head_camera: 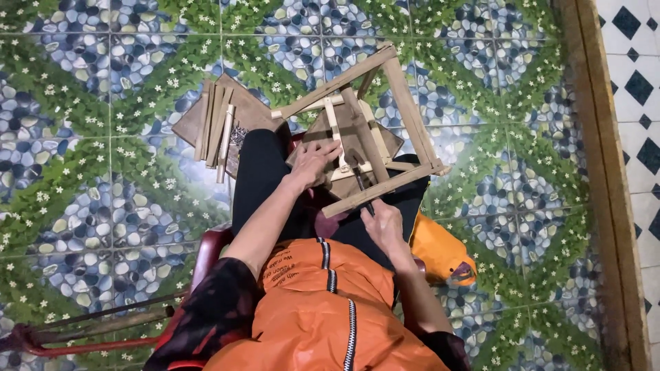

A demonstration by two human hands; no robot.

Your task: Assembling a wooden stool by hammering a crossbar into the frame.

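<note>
Head view, looking straight down on a seated person in an orange vest and black trousers. Wooden frame (385, 130) resting across the lap, built of pale slats with a darker brown panel at its middle, tilted so its long bars run from near left to far right. Left hand (313, 163) laid flat on the brown panel, fingers (328, 150) spread and released, pressing on the wood rather than gripping it, just beside a thin pale crosspiece. Right hand (382, 223) at the near edge of the frame, fingers clenched around a slim dark tool (362, 187) whose tip points far and reaches in among the slats; possibly a chisel or a screwdriver, too small and dim to tell. Left of the knees, on the floor, a bundle of loose wooden slats (214, 127) lying on a flat brown board (251, 108), well apart from both hands. Right of the person, near the hip, an orange cloth piece (440, 254) on the floor. Red chair (206, 257) under the person, rim showing at near left. Thin rods (103, 317) lying on the floor at far near-left corner. Floor (103, 192) tiled with a pebble-and-leaf pattern; wooden strip (605, 185) running along the right side.
</note>
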